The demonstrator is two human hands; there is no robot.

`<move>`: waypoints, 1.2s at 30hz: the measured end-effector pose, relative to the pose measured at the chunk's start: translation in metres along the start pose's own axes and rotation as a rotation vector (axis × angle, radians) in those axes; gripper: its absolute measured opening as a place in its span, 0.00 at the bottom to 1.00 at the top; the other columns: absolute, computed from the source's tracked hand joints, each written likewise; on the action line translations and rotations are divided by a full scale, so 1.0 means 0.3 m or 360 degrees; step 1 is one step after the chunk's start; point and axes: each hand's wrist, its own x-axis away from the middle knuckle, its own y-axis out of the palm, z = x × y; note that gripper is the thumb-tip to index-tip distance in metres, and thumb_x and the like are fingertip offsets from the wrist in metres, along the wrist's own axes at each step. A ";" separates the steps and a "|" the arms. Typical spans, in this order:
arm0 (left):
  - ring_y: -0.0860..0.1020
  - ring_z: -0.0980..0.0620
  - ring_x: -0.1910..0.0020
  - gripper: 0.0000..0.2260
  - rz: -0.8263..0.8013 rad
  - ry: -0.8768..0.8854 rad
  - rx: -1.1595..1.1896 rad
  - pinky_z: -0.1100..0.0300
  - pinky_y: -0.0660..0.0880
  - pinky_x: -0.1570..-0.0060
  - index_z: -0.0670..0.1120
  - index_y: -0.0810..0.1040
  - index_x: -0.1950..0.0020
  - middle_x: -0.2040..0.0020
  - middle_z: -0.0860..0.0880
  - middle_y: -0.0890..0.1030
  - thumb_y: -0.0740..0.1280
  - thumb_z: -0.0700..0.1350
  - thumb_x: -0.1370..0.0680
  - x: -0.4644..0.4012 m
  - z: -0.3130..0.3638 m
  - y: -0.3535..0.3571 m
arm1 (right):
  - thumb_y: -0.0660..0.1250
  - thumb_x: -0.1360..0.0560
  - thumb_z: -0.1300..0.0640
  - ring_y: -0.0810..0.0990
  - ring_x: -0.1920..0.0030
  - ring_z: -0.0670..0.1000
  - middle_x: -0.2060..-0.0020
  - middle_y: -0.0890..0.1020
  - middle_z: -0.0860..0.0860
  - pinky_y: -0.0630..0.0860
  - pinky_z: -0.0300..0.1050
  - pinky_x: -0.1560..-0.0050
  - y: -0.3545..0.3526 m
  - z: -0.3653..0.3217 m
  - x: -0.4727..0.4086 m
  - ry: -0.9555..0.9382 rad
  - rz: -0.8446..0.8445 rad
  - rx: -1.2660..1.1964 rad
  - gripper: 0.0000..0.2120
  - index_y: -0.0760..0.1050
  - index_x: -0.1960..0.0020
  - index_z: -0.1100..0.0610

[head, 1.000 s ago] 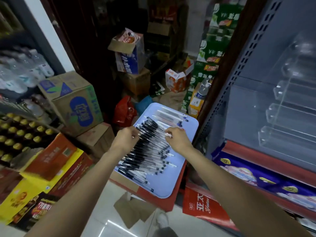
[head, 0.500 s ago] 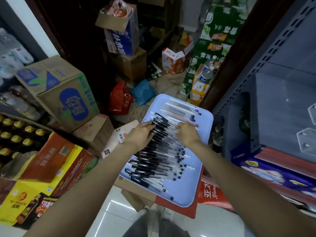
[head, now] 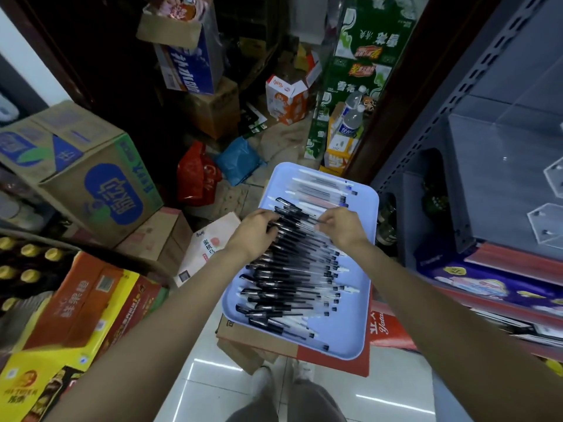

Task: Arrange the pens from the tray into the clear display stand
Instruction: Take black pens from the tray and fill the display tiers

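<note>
A pale blue tray point(head: 367, 300) lies on cardboard boxes in front of me. Several black-capped pens point(head: 292, 278) fill its middle in a loose row, and a few clear-bodied pens point(head: 323, 190) lie at its far end. My left hand point(head: 254, 231) rests on the cap ends of the upper black pens, fingers curled over them. My right hand point(head: 342, 223) pinches the tip ends of the same pens. Only an edge of the clear display stand point(head: 548, 220) shows on the grey shelf at the right.
Cardboard cartons point(head: 88, 184) are stacked on the left beside bottled drinks point(head: 21, 263). A red bag point(head: 198, 178), a blue bag point(head: 240, 159) and more boxes crowd the floor behind the tray. A grey shelf upright point(head: 457, 95) stands right of it.
The view has dropped toward the tray, so most of the stand left the frame. Both hands have stayed on the upper black pens, closing in on their two ends.
</note>
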 end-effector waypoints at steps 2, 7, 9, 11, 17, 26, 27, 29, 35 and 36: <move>0.74 0.46 0.38 0.14 0.0086 -0.0032 0.0153 0.63 0.66 0.41 0.42 0.74 0.35 0.34 0.44 0.74 0.61 0.42 0.20 0.001 0.015 -0.007 | 0.65 0.23 0.61 0.79 0.49 0.64 0.48 0.80 0.69 0.74 0.52 0.41 -0.001 -0.003 0.012 0.0019 0.0061 -0.0063 0.12 0.78 0.48 0.71; 0.78 0.45 0.43 0.09 0.0067 -0.0253 0.0868 0.60 0.71 0.48 0.42 0.80 0.46 0.44 0.41 0.81 0.64 0.44 0.21 0.003 0.128 -0.053 | 0.67 0.24 0.60 0.79 0.57 0.55 0.48 0.82 0.61 0.77 0.51 0.42 -0.037 -0.045 0.086 0.0000 0.0323 -0.0587 0.13 0.78 0.42 0.65; 0.80 0.49 0.47 0.09 -0.0081 -0.0247 0.1215 0.60 0.74 0.49 0.45 0.80 0.50 0.47 0.43 0.82 0.65 0.49 0.22 0.012 0.211 -0.083 | 0.68 0.24 0.60 0.80 0.58 0.54 0.53 0.83 0.61 0.78 0.52 0.43 -0.068 -0.072 0.133 -0.0075 0.0387 -0.0776 0.10 0.79 0.46 0.64; 0.81 0.53 0.51 0.11 -0.0113 -0.0107 0.1424 0.64 0.75 0.55 0.43 0.81 0.50 0.51 0.46 0.83 0.65 0.50 0.22 0.014 0.302 -0.110 | 0.67 0.24 0.60 0.80 0.60 0.53 0.60 0.83 0.58 0.78 0.50 0.48 -0.112 -0.097 0.183 -0.0188 0.0409 -0.0831 0.05 0.80 0.53 0.60; 0.73 0.51 0.64 0.13 0.0111 0.0335 0.1144 0.60 0.71 0.59 0.44 0.77 0.66 0.65 0.44 0.76 0.64 0.45 0.21 0.001 0.594 -0.169 | 0.70 0.27 0.56 0.78 0.63 0.44 0.65 0.80 0.47 0.73 0.35 0.59 -0.369 -0.066 0.291 -0.0362 0.0599 -0.0640 0.05 0.77 0.61 0.51; 0.79 0.57 0.65 0.12 -0.0074 0.1002 0.0215 0.62 0.71 0.62 0.47 0.73 0.65 0.66 0.52 0.81 0.63 0.46 0.21 0.044 1.102 -0.066 | 0.65 0.23 0.61 0.80 0.65 0.39 0.62 0.80 0.46 0.74 0.32 0.65 -0.880 0.198 0.550 -0.0649 0.0933 -0.0926 0.09 0.75 0.47 0.48; 0.79 0.56 0.65 0.10 -0.0077 0.1027 0.0165 0.63 0.71 0.61 0.47 0.75 0.62 0.66 0.52 0.81 0.63 0.47 0.21 0.046 1.163 -0.041 | 0.65 0.24 0.63 0.80 0.66 0.39 0.63 0.80 0.48 0.75 0.31 0.65 -0.929 0.245 0.580 -0.0690 0.0938 -0.0954 0.09 0.76 0.51 0.49; 0.77 0.58 0.68 0.09 -0.0076 0.1058 0.0137 0.66 0.70 0.64 0.48 0.77 0.60 0.67 0.53 0.80 0.63 0.48 0.21 0.057 1.280 0.009 | 0.66 0.25 0.66 0.81 0.67 0.41 0.65 0.81 0.49 0.76 0.32 0.63 -1.018 0.344 0.628 -0.0713 0.0949 -0.1021 0.08 0.77 0.56 0.53; 0.80 0.60 0.67 0.09 0.0166 0.1019 0.0370 0.69 0.72 0.63 0.45 0.79 0.58 0.65 0.52 0.80 0.63 0.47 0.21 0.038 1.525 0.097 | 0.67 0.27 0.69 0.82 0.69 0.41 0.66 0.81 0.54 0.78 0.30 0.62 -1.250 0.571 0.702 -0.0701 0.1079 -0.1247 0.07 0.76 0.60 0.59; 0.80 0.62 0.67 0.09 0.0215 0.0998 0.0421 0.71 0.71 0.64 0.45 0.79 0.56 0.64 0.53 0.80 0.63 0.46 0.21 0.030 1.547 0.100 | 0.67 0.26 0.69 0.82 0.69 0.41 0.65 0.81 0.54 0.78 0.30 0.61 -1.282 0.594 0.705 -0.0705 0.1115 -0.1302 0.07 0.76 0.59 0.59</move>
